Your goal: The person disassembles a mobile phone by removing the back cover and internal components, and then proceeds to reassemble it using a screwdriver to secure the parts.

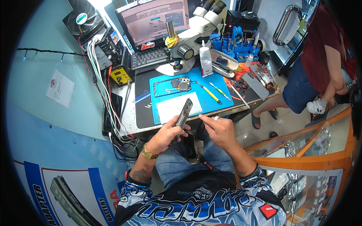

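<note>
I hold a dark, slim phone assembly (184,115) in my left hand (167,135), fingers wrapped round its near end, its far end tilted up and away over the near edge of the worktop (130,107). My right hand (222,133), a ring on one finger, is just to the right of it and apart from it; thumb and forefinger are drawn narrow, and I cannot tell whether anything small is between them.

Beyond the assembly, a white sheet (167,109) lies on a blue mat (205,108), which lies over a black mat (145,115). On the far part of the blue mat is an open phone frame (156,89) with a circuit board (184,85) at its right end. To its right lie a yellow screwdriver (212,96) and a green-and-yellow tool (222,92), both slanting, and farther right a thin white stick (240,95).

At the far side a white tube (206,62) stands upright beside an open case (217,58), with a microscope (184,52) to its left. Farther left are a keyboard (149,58) and a monitor (154,24). Far right, a person in a dark red top (315,32) stands past the worktop.
</note>
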Tool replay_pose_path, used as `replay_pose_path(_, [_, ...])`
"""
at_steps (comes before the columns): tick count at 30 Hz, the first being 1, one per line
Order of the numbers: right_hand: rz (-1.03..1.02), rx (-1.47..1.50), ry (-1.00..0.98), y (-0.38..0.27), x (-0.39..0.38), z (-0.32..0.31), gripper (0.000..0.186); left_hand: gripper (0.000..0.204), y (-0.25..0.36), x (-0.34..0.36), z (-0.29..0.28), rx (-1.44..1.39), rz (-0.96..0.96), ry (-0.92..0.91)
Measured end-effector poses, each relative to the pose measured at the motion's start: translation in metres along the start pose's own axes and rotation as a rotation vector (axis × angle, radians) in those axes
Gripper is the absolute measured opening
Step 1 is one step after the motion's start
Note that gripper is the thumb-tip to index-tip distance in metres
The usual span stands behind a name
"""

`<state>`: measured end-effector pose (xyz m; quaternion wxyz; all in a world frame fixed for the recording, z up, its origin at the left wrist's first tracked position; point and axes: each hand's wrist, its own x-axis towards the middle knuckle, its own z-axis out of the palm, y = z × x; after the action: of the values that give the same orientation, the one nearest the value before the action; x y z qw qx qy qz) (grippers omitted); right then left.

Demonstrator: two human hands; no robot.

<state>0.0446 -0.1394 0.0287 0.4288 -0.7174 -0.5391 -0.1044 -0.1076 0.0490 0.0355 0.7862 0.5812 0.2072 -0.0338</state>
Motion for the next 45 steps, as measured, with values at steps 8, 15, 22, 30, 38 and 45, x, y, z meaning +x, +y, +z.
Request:
replay_pose_path(8, [0.131, 0.013, 0.000, 0.017, -0.042, 0.012, 0.027, 0.061, 0.022, 0.004, -0.019, -0.015, -0.002, -0.015])
replay_pose_path(15, [0.156, 0.019, -0.011, 0.030, -0.025, 0.016, 0.022, 0.047, 0.025, 0.030, -0.074, -0.116, -0.043, -0.139])
replay_pose_path(22, [0.194, -0.036, -0.021, 0.063, 0.039, 0.041, 0.026, 0.039, 0.054, 0.059, -0.096, 0.889, 0.039, -0.137])
replay_pose_path(30, [0.075, -0.205, -0.196, 0.105, 0.118, 0.080, 0.038, 0.051, 0.058, 0.100, -0.092, 0.974, 0.170, -0.096])
replay_pose_path(38, [0.026, -0.284, -0.431, 0.115, 0.143, 0.093, 0.049, 0.052, 0.031, 0.084, -0.074, 1.286, 0.503, 0.218])
replay_pose_path(45, [0.076, -0.370, -0.560, 0.107, 0.152, 0.093, 0.056, 0.034, -0.002, 0.072, -0.048, 1.319, 0.725, 0.411])
